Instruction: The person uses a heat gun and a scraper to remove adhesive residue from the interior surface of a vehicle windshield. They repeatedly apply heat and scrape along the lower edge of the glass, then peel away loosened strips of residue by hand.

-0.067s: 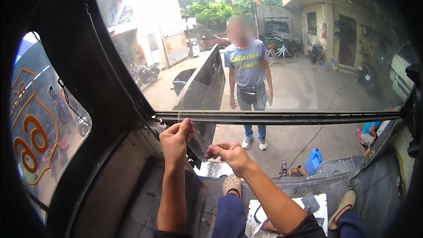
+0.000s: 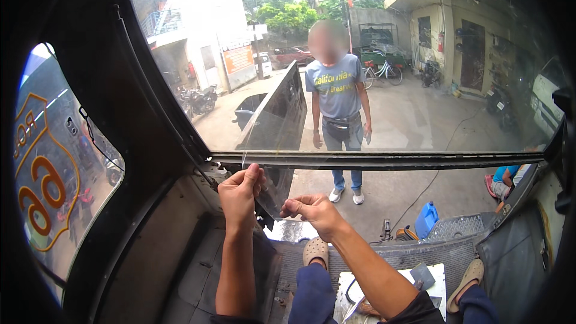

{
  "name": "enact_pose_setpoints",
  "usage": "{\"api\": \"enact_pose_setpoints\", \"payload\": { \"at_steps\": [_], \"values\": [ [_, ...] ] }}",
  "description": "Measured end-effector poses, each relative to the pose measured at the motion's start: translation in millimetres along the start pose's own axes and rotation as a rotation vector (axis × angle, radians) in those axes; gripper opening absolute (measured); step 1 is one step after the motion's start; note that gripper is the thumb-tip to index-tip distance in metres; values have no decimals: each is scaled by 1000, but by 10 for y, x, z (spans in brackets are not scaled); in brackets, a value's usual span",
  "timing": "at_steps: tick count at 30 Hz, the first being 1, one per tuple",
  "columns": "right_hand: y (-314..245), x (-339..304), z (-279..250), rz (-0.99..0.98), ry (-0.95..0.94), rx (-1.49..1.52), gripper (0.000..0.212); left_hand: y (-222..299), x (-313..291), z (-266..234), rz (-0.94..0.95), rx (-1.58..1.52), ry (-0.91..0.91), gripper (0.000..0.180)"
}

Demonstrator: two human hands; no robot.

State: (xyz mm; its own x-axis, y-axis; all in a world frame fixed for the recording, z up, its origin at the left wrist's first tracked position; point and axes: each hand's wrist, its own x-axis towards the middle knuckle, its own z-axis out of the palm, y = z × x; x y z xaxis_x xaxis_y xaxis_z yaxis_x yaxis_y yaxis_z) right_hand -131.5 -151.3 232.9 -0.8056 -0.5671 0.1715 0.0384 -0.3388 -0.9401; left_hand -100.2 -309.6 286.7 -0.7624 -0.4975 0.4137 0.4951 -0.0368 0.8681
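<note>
A thin clear plastic film [image 2: 271,194] is stretched between my two hands, just below the bottom bar of the rear window. Thumb and fingers of my left hand [image 2: 239,192] pinch it at its upper left. My right hand [image 2: 315,212] pinches its lower right part, a little lower and nearer. The film is see-through, so its full outline is hard to follow. Behind it the dark open tailgate [image 2: 279,111] shows beyond the glass.
A window pane [image 2: 420,114] in a black frame [image 2: 384,161] spans the opening. Outside stands a person in a grey shirt [image 2: 336,93]. A blue jug [image 2: 426,221] is by the sill at right. My feet, in beige clogs [image 2: 315,251], flank a white board [image 2: 435,279] with tools.
Both my hands have dipped very slightly, still pinching the film. Nothing else has visibly moved.
</note>
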Motion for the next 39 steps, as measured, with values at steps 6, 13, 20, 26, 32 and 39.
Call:
{"api": "enact_pose_setpoints", "payload": {
  "at_steps": [6,13,20,26,32,39],
  "values": [
    [125,-33,-110,18,-46,-93,25,-257,-157,-69,-76,-139,56,25],
    [182,-131,-230,53,-38,-217,23,-554,-338,-182,-174,-270,80,22],
    [282,-227,-388,143,-77,-238,26,-836,-622,-197,-243,-348,180,21],
    [111,-166,-588,176,-100,-257,40,-1035,-884,-49,-234,-386,264,20],
    [-85,63,-440,26,236,-99,24,-1079,-1031,12,-243,-405,312,20],
    [-36,-55,-315,-23,394,-20,16,-1147,-1304,-2,-311,-461,270,19]
  ]
}}
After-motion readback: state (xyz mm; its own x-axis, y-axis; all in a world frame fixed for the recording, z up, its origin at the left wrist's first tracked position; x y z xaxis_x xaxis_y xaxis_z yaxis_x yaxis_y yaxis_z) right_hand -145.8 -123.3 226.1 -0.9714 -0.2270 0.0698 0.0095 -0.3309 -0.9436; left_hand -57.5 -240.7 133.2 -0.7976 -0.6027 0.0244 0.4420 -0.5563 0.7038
